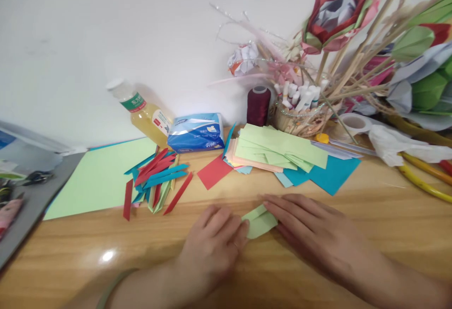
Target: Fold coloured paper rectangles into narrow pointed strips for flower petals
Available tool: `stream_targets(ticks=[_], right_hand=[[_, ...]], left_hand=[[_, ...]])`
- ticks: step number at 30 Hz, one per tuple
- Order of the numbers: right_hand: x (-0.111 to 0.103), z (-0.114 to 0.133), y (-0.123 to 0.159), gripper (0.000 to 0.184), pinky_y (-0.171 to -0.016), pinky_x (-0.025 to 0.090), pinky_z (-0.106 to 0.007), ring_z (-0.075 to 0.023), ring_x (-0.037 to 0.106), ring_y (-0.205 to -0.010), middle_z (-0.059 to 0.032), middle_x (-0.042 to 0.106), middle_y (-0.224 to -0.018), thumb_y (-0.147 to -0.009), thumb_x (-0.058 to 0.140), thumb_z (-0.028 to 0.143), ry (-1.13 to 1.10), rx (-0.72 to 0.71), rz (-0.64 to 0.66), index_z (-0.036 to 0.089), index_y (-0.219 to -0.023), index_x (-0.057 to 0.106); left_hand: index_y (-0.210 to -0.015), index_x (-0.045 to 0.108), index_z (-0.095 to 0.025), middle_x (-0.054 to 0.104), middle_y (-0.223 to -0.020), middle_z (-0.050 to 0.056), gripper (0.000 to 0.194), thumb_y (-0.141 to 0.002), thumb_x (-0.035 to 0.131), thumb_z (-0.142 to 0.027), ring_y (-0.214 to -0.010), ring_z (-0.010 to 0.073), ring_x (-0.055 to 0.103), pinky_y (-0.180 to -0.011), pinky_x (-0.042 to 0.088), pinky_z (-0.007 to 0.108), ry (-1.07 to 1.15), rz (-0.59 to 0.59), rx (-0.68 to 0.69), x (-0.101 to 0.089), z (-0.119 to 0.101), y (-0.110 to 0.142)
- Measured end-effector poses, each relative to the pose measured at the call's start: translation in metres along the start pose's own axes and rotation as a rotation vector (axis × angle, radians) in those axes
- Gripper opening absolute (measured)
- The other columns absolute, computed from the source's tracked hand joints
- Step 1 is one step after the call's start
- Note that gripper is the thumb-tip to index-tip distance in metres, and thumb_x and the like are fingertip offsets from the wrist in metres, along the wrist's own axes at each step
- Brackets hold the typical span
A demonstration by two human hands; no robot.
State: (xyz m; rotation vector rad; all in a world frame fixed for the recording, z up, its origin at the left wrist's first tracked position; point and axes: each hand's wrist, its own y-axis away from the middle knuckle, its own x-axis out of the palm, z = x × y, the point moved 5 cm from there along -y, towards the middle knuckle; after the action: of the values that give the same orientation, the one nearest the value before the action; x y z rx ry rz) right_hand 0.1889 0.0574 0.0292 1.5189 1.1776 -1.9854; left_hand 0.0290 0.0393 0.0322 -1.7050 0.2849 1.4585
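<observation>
A small piece of light green paper (261,226) lies low over the wooden table between my hands, with a fold showing along its upper side. My left hand (213,243) pinches its left end, the fingers curled. At the right end is my right hand (318,236), its fingers long and close together, the fingertips pressing on the paper; its thumb is mostly hidden under the palm. Just beyond my hands lies a stack of light green paper strips (282,146). Folded red, blue and green strips (157,177) form a loose pile to the left.
Behind stand a tilted drink bottle (143,111), a blue tissue pack (196,132), a dark red thread spool (259,106) and a basket (300,118) of white-capped pens. Paper flowers (339,12) rise at the right, above yellow-handled scissors (427,177). Large green sheets (99,177) lie left.
</observation>
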Motion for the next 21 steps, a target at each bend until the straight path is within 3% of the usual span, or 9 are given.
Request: stream_targets(ticks=[5,11,15,21], right_hand=[[0.008,-0.003,-0.004,0.021,-0.073,0.053,-0.036,-0.0215,0.060,-0.088,-0.0095,0.064,-0.094,-0.091,0.041,0.019,-0.120,0.062,0.026,0.015,-0.097,0.061],[0.006,-0.008,-0.009,0.026,-0.072,0.053,-0.036,-0.0205,0.059,-0.088,-0.0099,0.062,-0.095,-0.089,0.040,0.017,-0.184,0.097,0.052,0.014,-0.110,0.055],[0.010,-0.008,-0.006,0.020,-0.070,0.052,-0.038,-0.0232,0.057,-0.087,-0.0095,0.060,-0.092,-0.088,0.043,0.016,-0.115,0.083,0.099,0.014,-0.098,0.060],[0.007,-0.010,-0.005,0.019,-0.068,0.049,-0.034,-0.0202,0.056,-0.082,-0.0072,0.060,-0.089,-0.090,0.043,0.018,-0.132,0.066,0.008,0.016,-0.093,0.062]], left_hand=[[-0.096,0.062,-0.013,0.064,-0.081,0.003,0.013,-0.087,0.052,-0.016,-0.081,0.0182,0.054,-0.071,0.043,0.031,-0.005,0.024,0.004,0.002,0.004,-0.002],[-0.097,0.062,-0.014,0.065,-0.086,0.003,0.014,-0.086,0.052,-0.013,-0.084,0.0174,0.054,-0.071,0.043,0.030,0.045,0.035,0.017,0.000,0.012,-0.005],[-0.097,0.063,-0.016,0.066,-0.090,0.004,0.015,-0.086,0.054,-0.016,-0.085,0.0180,0.054,-0.072,0.044,0.030,0.068,0.012,-0.004,0.000,0.015,-0.005],[-0.090,0.067,-0.022,0.067,-0.101,0.003,0.013,-0.086,0.055,-0.025,-0.084,0.0189,0.054,-0.069,0.047,0.032,0.165,-0.046,-0.096,-0.002,0.019,-0.005]])
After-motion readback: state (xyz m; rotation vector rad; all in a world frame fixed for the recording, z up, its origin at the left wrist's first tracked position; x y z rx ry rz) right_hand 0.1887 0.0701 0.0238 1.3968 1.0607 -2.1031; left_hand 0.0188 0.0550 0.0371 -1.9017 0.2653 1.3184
